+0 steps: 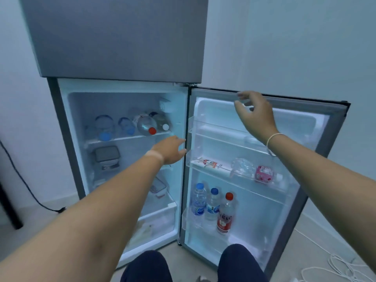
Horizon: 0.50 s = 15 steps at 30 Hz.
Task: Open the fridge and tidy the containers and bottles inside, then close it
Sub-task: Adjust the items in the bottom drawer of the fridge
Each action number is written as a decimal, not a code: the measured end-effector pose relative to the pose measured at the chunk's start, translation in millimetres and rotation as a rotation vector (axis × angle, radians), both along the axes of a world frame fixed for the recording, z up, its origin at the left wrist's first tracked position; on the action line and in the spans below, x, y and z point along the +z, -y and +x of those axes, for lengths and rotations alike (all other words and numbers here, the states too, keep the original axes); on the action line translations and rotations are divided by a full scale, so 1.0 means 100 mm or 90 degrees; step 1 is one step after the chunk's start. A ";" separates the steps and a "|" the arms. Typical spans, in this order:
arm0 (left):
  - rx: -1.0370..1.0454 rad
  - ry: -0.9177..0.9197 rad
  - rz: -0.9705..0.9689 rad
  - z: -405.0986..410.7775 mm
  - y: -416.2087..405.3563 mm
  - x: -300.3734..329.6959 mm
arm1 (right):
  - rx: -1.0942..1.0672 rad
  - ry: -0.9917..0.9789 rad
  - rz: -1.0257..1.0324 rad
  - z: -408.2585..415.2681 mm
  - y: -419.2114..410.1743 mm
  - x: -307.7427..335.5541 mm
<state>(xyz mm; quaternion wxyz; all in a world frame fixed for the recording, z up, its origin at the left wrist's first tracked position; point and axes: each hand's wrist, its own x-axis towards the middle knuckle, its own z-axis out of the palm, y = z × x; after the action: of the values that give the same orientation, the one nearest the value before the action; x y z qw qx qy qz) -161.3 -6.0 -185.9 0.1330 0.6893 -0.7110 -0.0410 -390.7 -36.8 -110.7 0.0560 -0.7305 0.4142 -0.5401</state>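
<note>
The walls (295, 47) were plain and pale, with a cool bluish cast, and met in a corner at the upper right. The floor (46, 222) was light beige and smooth. A black cable (26, 186) ran down the left wall to the floor. A dark furniture leg (9, 208) (partly cut off by the frame) stood at far left. White cords (341, 267) lay tangled on the floor at lower right.

The fridge door (305, 127) stands wide open, the right hand (254, 112) loosely spread by its top edge, the left hand (169, 149) empty and reaching into the fridge (65, 123) below a shelf (122, 138) of lying bottles (145, 124), three bottles (212, 206) upright in the door.
</note>
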 end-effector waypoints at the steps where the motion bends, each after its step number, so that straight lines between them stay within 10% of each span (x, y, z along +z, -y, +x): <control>1: 0.013 -0.016 -0.002 0.09 -0.01 -0.04 | 0.018 -0.017 0.012 0.12 0.02 -0.05; 15: 0.246 -0.180 0.072 1.29 -0.17 -0.91 | 0.204 -0.151 0.199 1.54 0.48 -1.23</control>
<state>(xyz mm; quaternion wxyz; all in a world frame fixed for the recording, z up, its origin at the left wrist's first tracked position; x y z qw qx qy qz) -32.2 10.5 -276.8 0.1976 0.8061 -0.5371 -0.1508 -236.3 -84.7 -233.5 0.2041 -0.8277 0.3748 -0.3644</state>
